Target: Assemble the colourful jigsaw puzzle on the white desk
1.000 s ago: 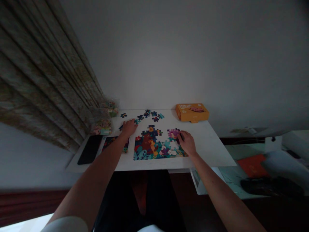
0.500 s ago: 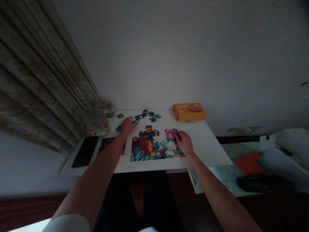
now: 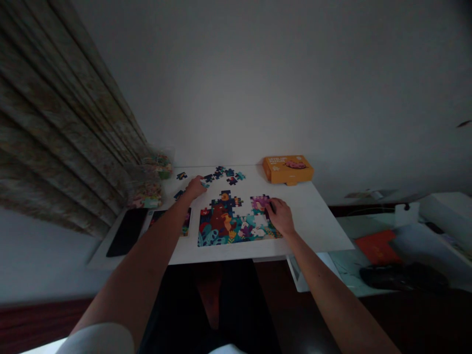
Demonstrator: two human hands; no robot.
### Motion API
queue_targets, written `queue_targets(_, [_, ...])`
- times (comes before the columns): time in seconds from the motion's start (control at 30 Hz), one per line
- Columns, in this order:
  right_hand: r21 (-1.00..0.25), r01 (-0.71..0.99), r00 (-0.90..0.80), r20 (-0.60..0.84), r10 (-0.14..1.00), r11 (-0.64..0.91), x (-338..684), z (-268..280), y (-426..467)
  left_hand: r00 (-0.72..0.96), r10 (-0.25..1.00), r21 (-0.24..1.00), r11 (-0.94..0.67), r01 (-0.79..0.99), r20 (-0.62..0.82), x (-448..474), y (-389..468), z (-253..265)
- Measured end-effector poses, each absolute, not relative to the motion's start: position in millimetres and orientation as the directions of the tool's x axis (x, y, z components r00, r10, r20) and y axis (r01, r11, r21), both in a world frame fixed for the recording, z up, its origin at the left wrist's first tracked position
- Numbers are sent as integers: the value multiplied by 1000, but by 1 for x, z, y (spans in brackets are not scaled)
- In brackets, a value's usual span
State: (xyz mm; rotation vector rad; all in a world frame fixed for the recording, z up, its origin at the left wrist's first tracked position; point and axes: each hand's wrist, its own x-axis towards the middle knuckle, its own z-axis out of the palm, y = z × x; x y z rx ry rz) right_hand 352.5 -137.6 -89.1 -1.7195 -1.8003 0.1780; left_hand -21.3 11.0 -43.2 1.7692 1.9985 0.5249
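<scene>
A partly joined jigsaw puzzle [image 3: 223, 219] with a bear and rabbits lies on the white table, with gaps in its upper right part. Beyond it, to the left, my left hand [image 3: 195, 188] has its fingertips closed on a teal puzzle piece [image 3: 205, 185]. Several loose puzzle pieces [image 3: 219, 172] are scattered just past that hand. My right hand [image 3: 280, 216] rests at the puzzle's right edge, beside a purple section [image 3: 258, 202]. Its fingers are curled, with a dark spot between thumb and forefinger; what they hold is hidden.
An orange puzzle box [image 3: 288, 169] stands at the back right. On the left are clear bags of pieces [image 3: 143, 189], a black phone-like slab [image 3: 127, 232] and a picture card [image 3: 186, 223] partly under my left forearm. A curtain [image 3: 73, 113] hangs alongside.
My left hand has shifted very slightly at the loose pieces. The right hand keeps its place at the puzzle's edge. The whole view has moved a little.
</scene>
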Motion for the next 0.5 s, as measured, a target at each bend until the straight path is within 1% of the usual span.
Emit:
queue_targets(0.1, [-520,842,60,348,936,139,353,-88,-138,-143,989,598,142,789,-46,-22,7,-43])
queue_targets(0.27, [-565,810,72,364,929,159,353,-88,-137,-184,983,724,121,679,9,-22,-6,-41])
queue_targets(0.33, [-621,767,109,371,922,159,353,-90,-136,-189,982,765,109,634,17,-22,-14,-39])
queue_targets(0.4, [-712,690,192,356,915,132,355,-91,-135,-189,982,815,92,572,22,-18,-24,-37])
queue_targets(0.5, [-857,511,315,265,911,72,359,-91,-136,-146,989,928,56,368,-2,-7,-43,-31])
